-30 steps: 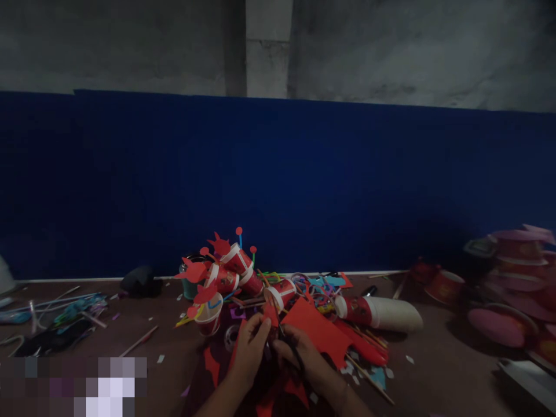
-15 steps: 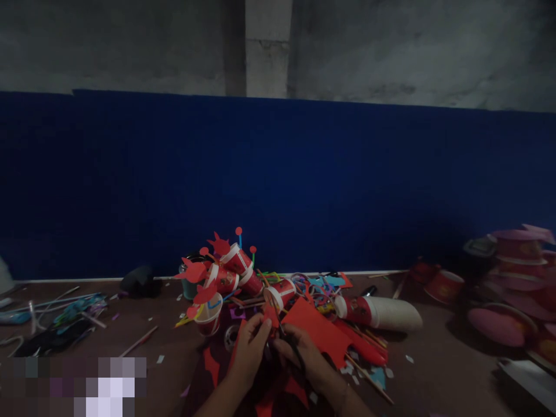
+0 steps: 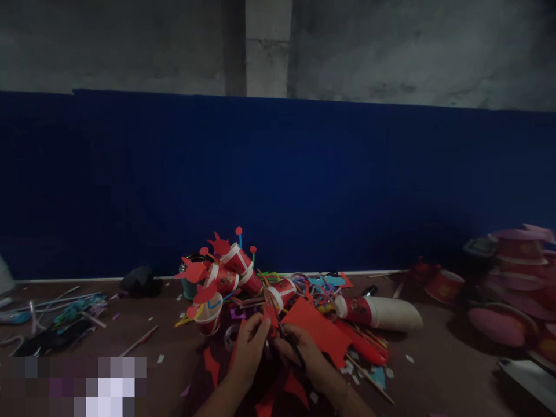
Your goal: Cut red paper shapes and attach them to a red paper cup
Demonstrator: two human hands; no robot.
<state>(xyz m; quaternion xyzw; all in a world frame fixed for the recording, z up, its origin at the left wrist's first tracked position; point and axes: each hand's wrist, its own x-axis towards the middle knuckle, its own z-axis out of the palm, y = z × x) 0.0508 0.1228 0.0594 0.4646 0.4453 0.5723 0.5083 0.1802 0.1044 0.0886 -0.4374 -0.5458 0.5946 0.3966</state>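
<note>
Between the fingers of my left hand (image 3: 252, 346) is pinched a small piece of red paper (image 3: 270, 315). My right hand (image 3: 304, 350) grips a pair of scissors (image 3: 296, 351) with dark handles, whose blades point up and away along the piece's right side. Whether the blades touch the paper is hard to see. Just right of my hands lies a larger red sheet (image 3: 315, 327) with a cut edge. Red paper scraps (image 3: 264, 402) are on the dark surface under my wrists. A tape roll (image 3: 231, 336) sits left of my left hand.
Red paper cups (image 3: 223, 279) with red cut-outs and straws are heaped beyond my left hand. A cup stack (image 3: 382, 313) lies on its side at right. Pink and red items (image 3: 519, 260) pile up far right. A blue panel (image 3: 278, 185) stands behind the table.
Both hands stay in nearly the same place. The red piece and the scissor blades shift only slightly between my fingers. The things around them have not moved.
</note>
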